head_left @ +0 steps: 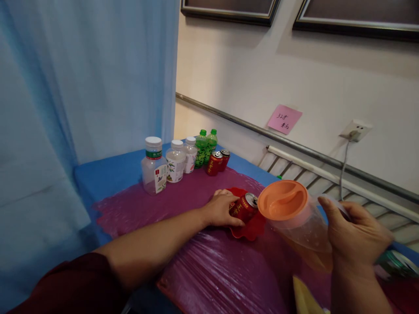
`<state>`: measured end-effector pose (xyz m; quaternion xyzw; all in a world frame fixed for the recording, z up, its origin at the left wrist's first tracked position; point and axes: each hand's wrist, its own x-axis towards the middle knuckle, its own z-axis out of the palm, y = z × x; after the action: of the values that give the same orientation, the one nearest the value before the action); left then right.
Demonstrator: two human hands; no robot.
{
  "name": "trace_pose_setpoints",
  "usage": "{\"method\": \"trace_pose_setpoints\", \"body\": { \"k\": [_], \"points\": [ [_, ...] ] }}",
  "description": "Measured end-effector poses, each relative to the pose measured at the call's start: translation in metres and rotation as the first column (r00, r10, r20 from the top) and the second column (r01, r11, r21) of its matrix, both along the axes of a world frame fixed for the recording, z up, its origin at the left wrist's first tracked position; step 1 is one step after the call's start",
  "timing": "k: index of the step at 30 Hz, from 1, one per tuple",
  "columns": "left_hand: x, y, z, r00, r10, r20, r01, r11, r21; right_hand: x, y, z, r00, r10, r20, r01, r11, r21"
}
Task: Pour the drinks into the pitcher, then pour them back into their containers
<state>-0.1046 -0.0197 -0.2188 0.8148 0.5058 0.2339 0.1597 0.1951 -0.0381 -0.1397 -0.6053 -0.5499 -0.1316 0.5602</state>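
Red with gold lettering, an opened drink can (242, 211) leans slightly to the right on a scalloped red mat (250, 232), the fingers and thumb of the left hand (221, 210) closed around it. Just right of it, a clear plastic pitcher (314, 242) tips left, its orange lid (283, 199) near the can's top; whether they touch cannot be told. The right hand (358, 233) is clamped on the pitcher's handle. Purple plastic sheeting (222, 270) covers much of the blue table (108, 170). Farther off stand two red cans (214, 165), two green-capped bottles (200, 150) and, farther left, three white-capped clear bottles (151, 174).
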Motion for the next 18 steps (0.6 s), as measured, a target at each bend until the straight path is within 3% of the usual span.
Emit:
{"method": "trace_pose_setpoints", "body": {
  "k": [18],
  "points": [
    [0.0007, 0.0006, 0.0010, 1.000, 0.005, -0.002, -0.005, 1.000, -0.013, 0.0010, 0.0004, -0.0048, 1.000, -0.008, 0.020, 0.006, 0.997, 0.072]
  ]
}}
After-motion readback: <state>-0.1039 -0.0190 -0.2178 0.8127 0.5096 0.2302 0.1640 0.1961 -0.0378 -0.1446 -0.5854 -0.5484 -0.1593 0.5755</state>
